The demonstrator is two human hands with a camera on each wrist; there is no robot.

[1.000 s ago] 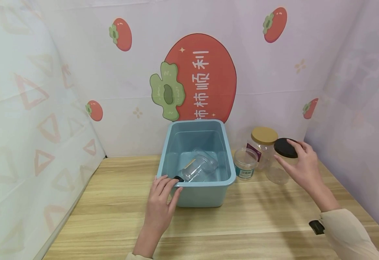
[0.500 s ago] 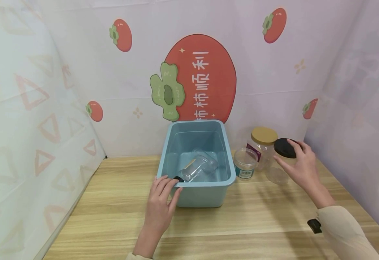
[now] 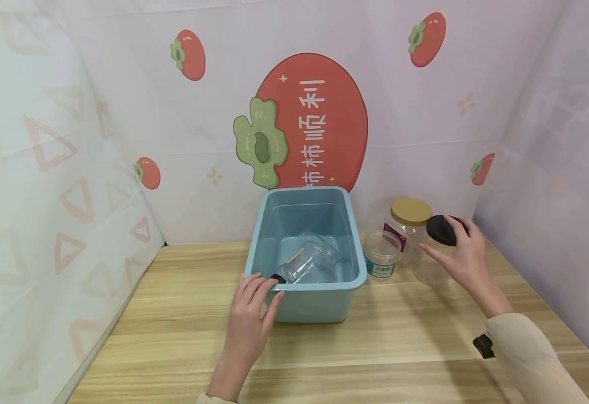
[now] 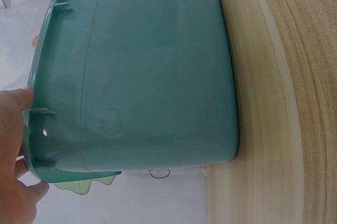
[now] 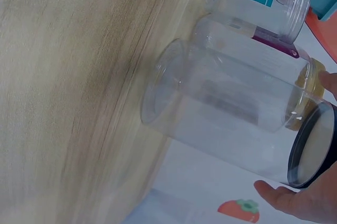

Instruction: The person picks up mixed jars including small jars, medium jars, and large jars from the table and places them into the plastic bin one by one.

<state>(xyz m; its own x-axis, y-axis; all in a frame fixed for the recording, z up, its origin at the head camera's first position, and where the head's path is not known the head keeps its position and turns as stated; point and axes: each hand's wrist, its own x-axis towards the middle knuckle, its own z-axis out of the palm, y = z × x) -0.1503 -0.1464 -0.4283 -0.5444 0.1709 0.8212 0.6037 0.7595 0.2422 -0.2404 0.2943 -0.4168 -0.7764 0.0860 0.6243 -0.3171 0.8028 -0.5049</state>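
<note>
The left hand's point(image 3: 247, 317) fingers are clamped on the rim point(image 3: 319, 287) of a blue bin point(image 3: 311, 306). The right hand's point(image 3: 463, 257) fingers, apart, surround the black lid point(image 3: 441, 230) of a clear jar point(image 5: 226, 129) upright on the desk point(image 3: 395, 342) beneath them.

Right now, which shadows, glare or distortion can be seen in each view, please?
Head: soft shadow on the table near the right hand, small glints on the clear bottle inside the bin; left wrist: the bin looks greener, the table's pale stripe bends; right wrist: the black-lidded jar looks hazy, its clear walls low in contrast.
</note>
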